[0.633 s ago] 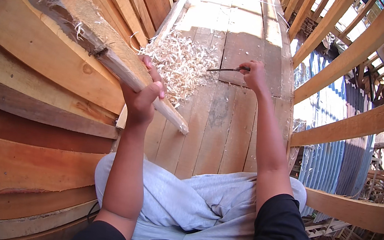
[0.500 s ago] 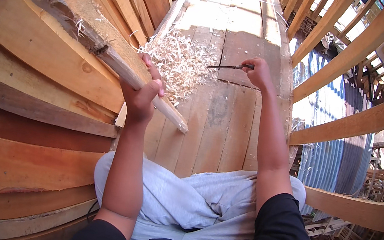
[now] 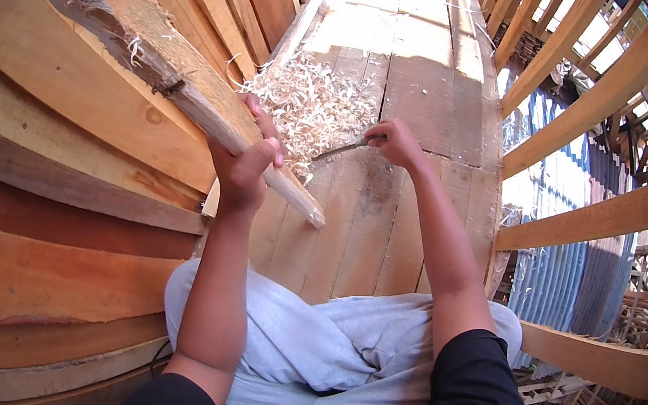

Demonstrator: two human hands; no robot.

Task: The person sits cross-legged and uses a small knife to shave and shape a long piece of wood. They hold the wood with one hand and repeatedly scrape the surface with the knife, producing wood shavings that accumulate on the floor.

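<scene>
My left hand is wrapped round a long wooden pole, which slants from the upper left down toward the floor in front of me. Rough fibres and a dark knot show along its pale, shaved side. In my right hand is a knife with a thin dark blade, gripped by its handle. The blade points left, its tip near the lower edge of a heap of curled wood shavings. Knife and pole look apart.
Plank floor stretches ahead between a board wall on the left and slatted wooden railings on the right. Beyond the railings lie blue corrugated sheets. My crossed legs rest on the floor.
My right hand has moved left and nearer with the knife, whose blade now tilts down toward the left. The left hand keeps its hold on the pole; the view has shifted slightly.
</scene>
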